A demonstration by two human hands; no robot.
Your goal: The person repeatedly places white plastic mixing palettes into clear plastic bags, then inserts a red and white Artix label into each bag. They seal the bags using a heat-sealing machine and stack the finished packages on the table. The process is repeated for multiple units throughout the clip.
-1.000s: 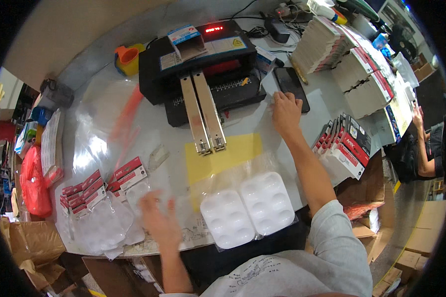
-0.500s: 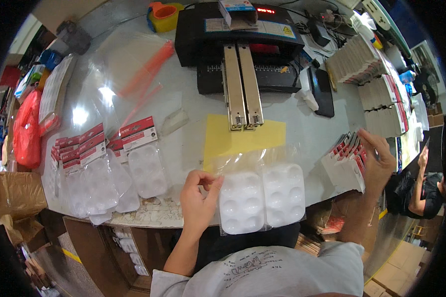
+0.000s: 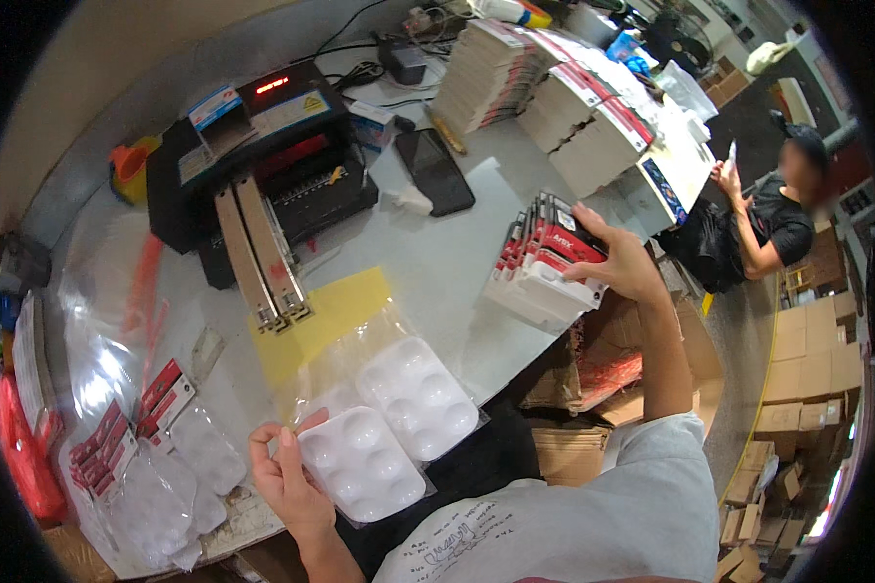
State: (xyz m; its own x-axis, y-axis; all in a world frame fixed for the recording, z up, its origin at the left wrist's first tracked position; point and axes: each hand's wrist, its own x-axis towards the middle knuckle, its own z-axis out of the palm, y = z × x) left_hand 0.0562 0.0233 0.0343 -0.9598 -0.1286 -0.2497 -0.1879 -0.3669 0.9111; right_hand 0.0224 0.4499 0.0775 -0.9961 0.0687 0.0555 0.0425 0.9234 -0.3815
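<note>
Looks only partway along. Nearest, at six o'clock on the counter point(image 3: 437, 291), shows at least two white palettes point(image 3: 362, 464) in clear bags point(image 3: 345, 358), seemingly bare of any card; at eight, shows several bagged packs point(image 3: 156, 491) already topped with red headers point(image 3: 102, 452). Touches with the left hand point(image 3: 292, 481) the edge of the nearer palette, lying at three o'clock to that grip; cannot tell whether clamped or merely resting. Farther, at two, holds printed cards point(image 3: 546, 248) clamped in the right hand point(image 3: 632, 257), lying at nine o'clock to that grip. Beyond, shows a black machine point(image 3: 292, 126) at eleven and tall stacks point(image 3: 576, 126) at one.
</note>
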